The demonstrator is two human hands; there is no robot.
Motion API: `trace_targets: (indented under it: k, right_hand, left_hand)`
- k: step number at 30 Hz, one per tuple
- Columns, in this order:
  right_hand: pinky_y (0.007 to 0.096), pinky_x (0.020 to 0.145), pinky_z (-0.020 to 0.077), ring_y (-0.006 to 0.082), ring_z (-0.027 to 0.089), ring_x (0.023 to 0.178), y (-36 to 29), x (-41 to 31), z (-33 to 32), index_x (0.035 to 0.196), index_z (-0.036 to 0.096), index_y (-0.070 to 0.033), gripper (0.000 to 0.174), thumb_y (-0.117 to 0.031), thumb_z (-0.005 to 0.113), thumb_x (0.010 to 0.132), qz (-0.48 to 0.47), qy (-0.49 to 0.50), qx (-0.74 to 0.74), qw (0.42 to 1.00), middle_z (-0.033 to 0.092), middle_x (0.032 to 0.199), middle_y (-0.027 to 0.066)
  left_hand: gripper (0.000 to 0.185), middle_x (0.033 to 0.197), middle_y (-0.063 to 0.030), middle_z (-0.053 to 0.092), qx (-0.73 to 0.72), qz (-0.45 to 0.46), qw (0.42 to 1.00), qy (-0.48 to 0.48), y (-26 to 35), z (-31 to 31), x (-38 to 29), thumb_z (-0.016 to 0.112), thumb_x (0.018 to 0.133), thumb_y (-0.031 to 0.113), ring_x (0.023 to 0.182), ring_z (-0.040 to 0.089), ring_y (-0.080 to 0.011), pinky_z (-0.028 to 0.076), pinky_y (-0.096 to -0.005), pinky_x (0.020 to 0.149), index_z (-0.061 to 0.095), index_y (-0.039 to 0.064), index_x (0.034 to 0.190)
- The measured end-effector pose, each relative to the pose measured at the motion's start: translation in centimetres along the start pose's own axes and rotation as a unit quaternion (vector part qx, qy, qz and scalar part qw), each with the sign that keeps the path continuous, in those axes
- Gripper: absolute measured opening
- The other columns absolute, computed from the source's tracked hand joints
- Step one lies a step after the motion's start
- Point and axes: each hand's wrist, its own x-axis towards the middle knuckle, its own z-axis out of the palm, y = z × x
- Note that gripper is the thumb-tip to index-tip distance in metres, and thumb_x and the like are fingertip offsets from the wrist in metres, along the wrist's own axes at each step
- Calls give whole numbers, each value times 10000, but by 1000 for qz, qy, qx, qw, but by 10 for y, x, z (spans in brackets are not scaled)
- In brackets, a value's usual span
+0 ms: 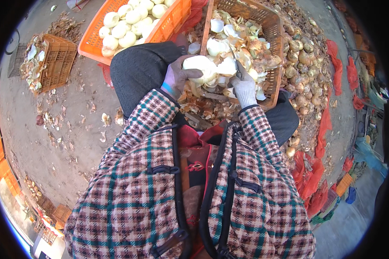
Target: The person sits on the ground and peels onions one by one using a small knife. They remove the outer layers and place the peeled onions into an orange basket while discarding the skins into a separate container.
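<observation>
My left hand (180, 75), in a soiled glove, holds a peeled white onion (201, 68) over a worn orange plastic crate (276, 61) full of onion skins. My right hand (243, 82), in a grey-white knit glove, grips a knife (234, 55) whose narrow blade points up and away from me. A white piece of onion layer (227, 67) lies against the blade, between the onion and my right fingers. Whether it is still joined to the onion, I cannot tell. The knife's handle is mostly hidden in my right hand.
An orange crate (94, 35) of peeled onions stands beyond my left knee. Unpeeled onions (306, 64) are heaped along the right, beside red mesh bags (335, 68). A tilted orange crate (59, 63) with skins stands at far left. Loose peelings (53, 124) litter the ground.
</observation>
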Motion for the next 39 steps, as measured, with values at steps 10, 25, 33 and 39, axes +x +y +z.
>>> trace_targets:
  k: [10, 25, 33, 39]
  right_hand:
    - [235, 434, 397, 77, 487, 486, -60, -28, 14, 1534, 435, -4, 740, -167, 747, 883, 13, -59, 148, 987, 597, 745, 14]
    - [274, 509, 461, 106, 569, 569, -69, -17, 30, 1211, 683, 35, 387, -178, 711, 890, 17, -73, -43, 996, 622, 747, 54]
    - [307, 506, 481, 150, 584, 565, -45, 4, 30, 1026, 672, 49, 254, -153, 662, 872, 17, -70, -16, 997, 605, 705, 54]
    - [385, 639, 542, 282, 673, 685, -32, -4, 38, 1099, 659, 16, 312, -176, 654, 853, -39, -47, -119, 991, 691, 821, 139]
  left_hand:
    - [774, 1287, -125, 670, 149, 24, 987, -48, 11, 33, -5, 905, 661, 131, 1173, 662, -275, 522, -392, 1011, 581, 68, 1361]
    - [800, 1376, -114, 588, 628, 167, 759, -27, 7, 31, -12, 867, 723, 214, 1246, 604, -345, 530, -436, 1023, 534, 209, 1450]
    - [761, 1397, -101, 584, 615, 234, 753, -25, -3, 20, -9, 858, 759, 222, 1181, 643, -337, 553, -430, 999, 542, 251, 1451]
    - [636, 1181, -94, 720, 358, 182, 914, 61, -2, 11, -1, 888, 736, 198, 1095, 696, -223, 553, -349, 950, 656, 132, 1323]
